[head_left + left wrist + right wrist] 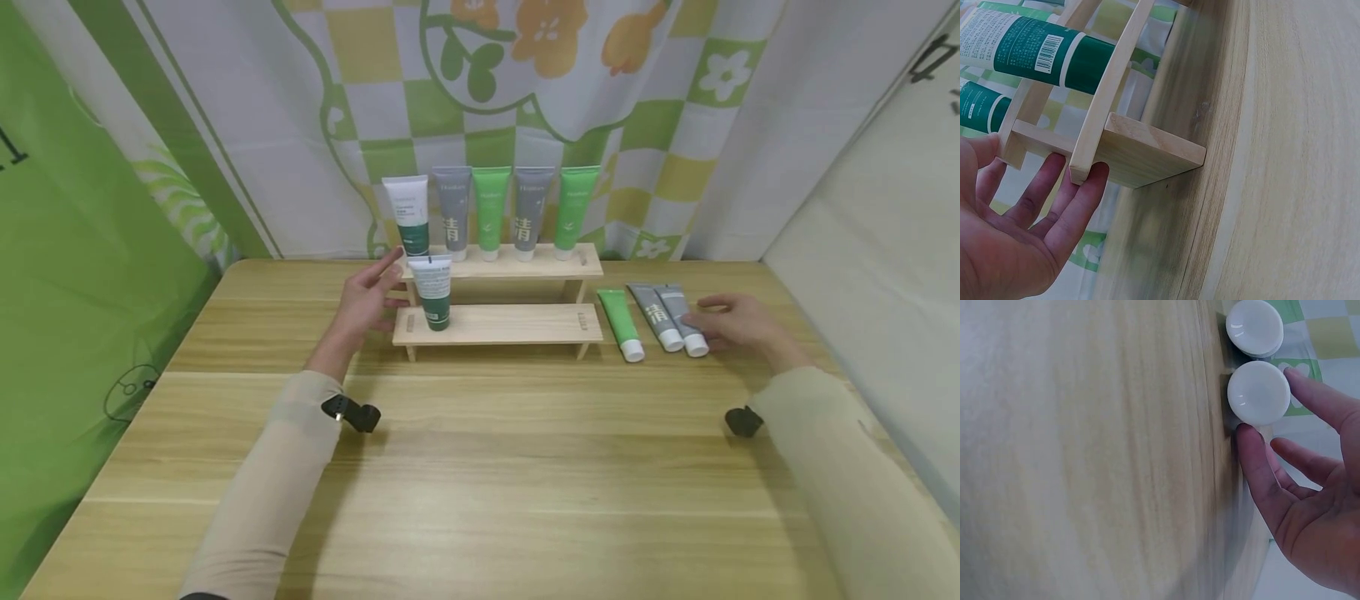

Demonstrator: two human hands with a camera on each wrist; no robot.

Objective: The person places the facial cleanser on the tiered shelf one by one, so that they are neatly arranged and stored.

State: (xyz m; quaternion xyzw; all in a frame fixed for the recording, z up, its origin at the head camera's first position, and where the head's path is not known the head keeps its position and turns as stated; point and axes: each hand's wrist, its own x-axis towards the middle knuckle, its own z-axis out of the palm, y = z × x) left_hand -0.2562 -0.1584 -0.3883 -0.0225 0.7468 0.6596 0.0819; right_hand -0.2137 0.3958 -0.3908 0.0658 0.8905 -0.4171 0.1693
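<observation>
On a two-tier wooden stand (525, 323), my left hand (363, 300) touches the left end with spread fingers (1075, 215). A white-and-green tube (433, 292) stands cap down on its lower tier, near that hand. Along the upper tier stand another white-and-green tube (408, 215), two grey tubes and two bright green tubes. My right hand (738, 321) is at the right side of a grey tube (681, 317) lying on the table, its fingers around the white cap (1259, 394) and loosely bent. Beside it lie a second grey tube (655, 315) and a green tube (621, 323).
The stand and the lying tubes rest on a wooden table (480, 483). Behind it hangs a patterned curtain (450, 125). Green fabric (97, 233) borders the left side, and a white wall (885, 217) the right. A dark cable (131, 387) shows beyond the left edge.
</observation>
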